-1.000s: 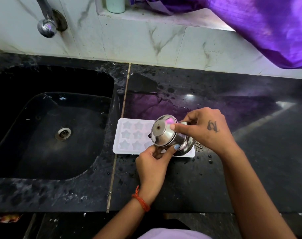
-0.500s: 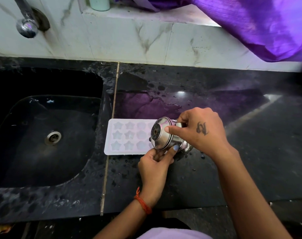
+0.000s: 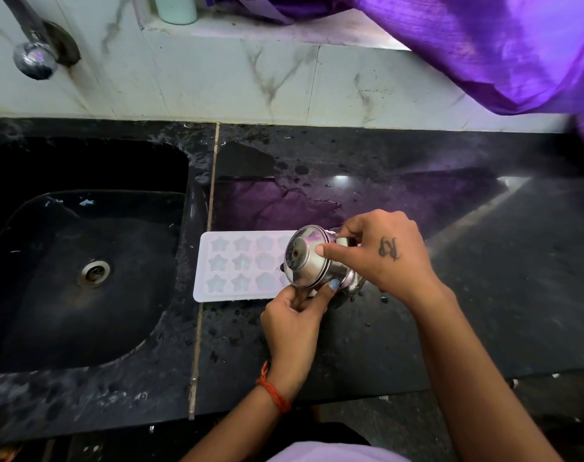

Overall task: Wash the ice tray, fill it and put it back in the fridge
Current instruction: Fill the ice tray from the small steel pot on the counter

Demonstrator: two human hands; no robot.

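We see the ice tray lying flat on the black counter, just right of the sink, long side parallel to the counter's front edge. White tray, star-shaped cells; we can't tell whether the cells hold water.

A small steel pot is tipped on its side over the tray's right end, base facing the sink, mouth away from it. The pot covers the tray's right end.

Right hand: fingers curled round the pot's upper part, index fingertip pressed on its shoulder. Grasping the pot.

Left hand: comes in from the counter's front edge, thumb and fingertips pinching the pot's lower rim near the tray's front right corner. Also grasping the pot. Orange thread band on that wrist.

Water drops and a wet patch sit on the counter behind and right of the tray. The tap hangs from the tiled wall above the sink's back edge. Purple cloth hangs over the counter's far right. A pale container stands on the ledge behind the sink.
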